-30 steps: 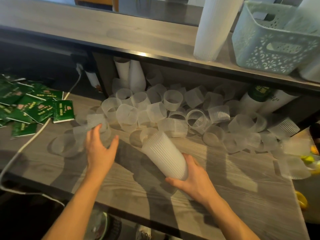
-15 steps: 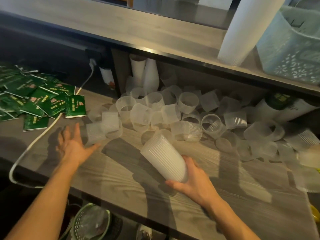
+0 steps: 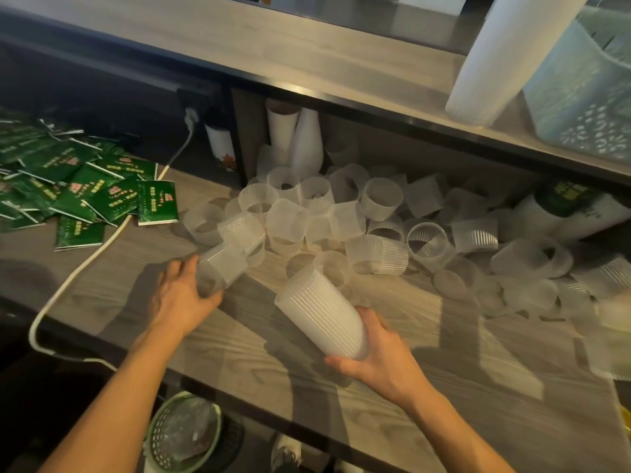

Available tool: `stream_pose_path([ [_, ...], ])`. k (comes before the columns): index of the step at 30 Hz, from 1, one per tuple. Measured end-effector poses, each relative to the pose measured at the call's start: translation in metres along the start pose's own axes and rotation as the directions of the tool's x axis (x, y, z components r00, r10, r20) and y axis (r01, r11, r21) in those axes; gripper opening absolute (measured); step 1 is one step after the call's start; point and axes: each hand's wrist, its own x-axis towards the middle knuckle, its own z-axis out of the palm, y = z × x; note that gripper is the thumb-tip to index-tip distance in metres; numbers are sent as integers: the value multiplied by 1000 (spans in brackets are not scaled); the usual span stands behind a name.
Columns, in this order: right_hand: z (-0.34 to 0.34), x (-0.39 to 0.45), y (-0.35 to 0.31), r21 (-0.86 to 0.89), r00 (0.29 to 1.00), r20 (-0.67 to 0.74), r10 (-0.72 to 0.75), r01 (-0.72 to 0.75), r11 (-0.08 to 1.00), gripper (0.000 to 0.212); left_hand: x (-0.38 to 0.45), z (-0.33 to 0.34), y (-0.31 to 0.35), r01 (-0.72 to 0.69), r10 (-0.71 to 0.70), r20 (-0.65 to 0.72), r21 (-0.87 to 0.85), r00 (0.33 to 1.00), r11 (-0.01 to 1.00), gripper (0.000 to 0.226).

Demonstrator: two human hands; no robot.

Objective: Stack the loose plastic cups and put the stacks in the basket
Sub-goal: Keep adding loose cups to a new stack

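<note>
Grey wood-grain tabletop (image 3: 426, 353): our right hand (image 3: 379, 356) clasps the tall stack of ribbed translucent plastic cups (image 3: 321, 312); our left hand (image 3: 184, 298) grips a loose, flimsy cup (image 3: 218, 268) by its wall.

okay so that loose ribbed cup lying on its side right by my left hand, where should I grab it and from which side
Take the loose cup around its ribbed wall near the closed base, coming from the near left where your left hand already rests. It lies tipped with its base toward you, so the grip there leaves the mouth free to slide onto the stack in your right hand.
</note>
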Motion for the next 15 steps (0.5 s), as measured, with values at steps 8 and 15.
stream_pose_path([
  [8,-2,-10,8,20,1000,11,18,-18,1000,101,-37,11,36,-45,52,91,-74,995,996,77],
  [15,-3,-17,19,14,999,-1,38,-38,999,97,-60,19,43,-64,71,61,-117,996,991,98],
])
